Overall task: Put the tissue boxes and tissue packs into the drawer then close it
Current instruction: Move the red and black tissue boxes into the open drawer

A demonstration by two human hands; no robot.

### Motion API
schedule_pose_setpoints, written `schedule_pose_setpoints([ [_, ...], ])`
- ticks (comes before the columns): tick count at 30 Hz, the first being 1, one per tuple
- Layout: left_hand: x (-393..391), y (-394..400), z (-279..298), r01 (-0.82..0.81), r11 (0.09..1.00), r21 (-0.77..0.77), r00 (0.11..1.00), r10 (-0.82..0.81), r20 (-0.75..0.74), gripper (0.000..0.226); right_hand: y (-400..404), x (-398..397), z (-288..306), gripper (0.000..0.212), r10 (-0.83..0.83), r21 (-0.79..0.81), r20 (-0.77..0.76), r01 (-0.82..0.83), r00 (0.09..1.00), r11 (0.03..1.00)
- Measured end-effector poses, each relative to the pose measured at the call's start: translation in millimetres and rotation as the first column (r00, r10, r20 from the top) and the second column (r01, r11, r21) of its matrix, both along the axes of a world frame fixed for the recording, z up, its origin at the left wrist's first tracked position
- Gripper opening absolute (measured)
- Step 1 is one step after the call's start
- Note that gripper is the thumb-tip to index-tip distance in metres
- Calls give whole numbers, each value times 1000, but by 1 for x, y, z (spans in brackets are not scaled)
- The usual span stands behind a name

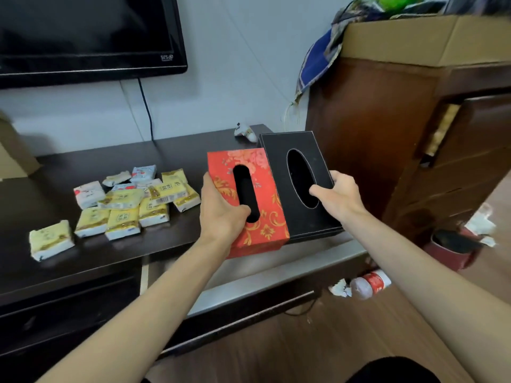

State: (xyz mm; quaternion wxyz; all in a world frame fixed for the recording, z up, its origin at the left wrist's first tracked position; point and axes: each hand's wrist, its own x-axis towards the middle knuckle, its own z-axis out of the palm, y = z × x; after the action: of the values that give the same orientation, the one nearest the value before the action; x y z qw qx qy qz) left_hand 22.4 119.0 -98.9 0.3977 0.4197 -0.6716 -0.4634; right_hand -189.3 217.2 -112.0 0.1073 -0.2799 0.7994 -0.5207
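Red with gold flowers, one tissue box (249, 200) sits in the middle of the frame, held tight by the left hand (221, 211), thumb hooked in its slot for a firm hold. Just beside it, touching, the black tissue box (301, 178) is gripped by the right hand (336, 196) in the same way. Both are lifted over the open drawer (276, 269) below, likely to go in together. Tissue packs (130, 203) wait on the dark worktop (69, 252) at the left.

Dark TV stand (83, 261) across the frame's left; tissue packs (130, 205) clustered on it; small figurine (244, 133) at its back edge.
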Motion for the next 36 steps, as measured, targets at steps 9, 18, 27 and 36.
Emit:
schedule_pose_setpoints([
  [9,5,32,-12,-27,999,-22,999,28,28,81,29,11,-12,28,30,-5,-82,-30,996,1000],
  [18,17,67,-27,-73,997,40,997,72,21,76,57,12,-14,39,111,140,-89,-98,990,985],
  [27,36,122,-39,-19,983,184,998,29,-53,72,116,26,-21,29,122,204,-44,-111,992,973],
  [36,53,153,-55,25,932,363,991,25,-132,71,153,32,-34,39,133,263,8,-131,991,956],
])
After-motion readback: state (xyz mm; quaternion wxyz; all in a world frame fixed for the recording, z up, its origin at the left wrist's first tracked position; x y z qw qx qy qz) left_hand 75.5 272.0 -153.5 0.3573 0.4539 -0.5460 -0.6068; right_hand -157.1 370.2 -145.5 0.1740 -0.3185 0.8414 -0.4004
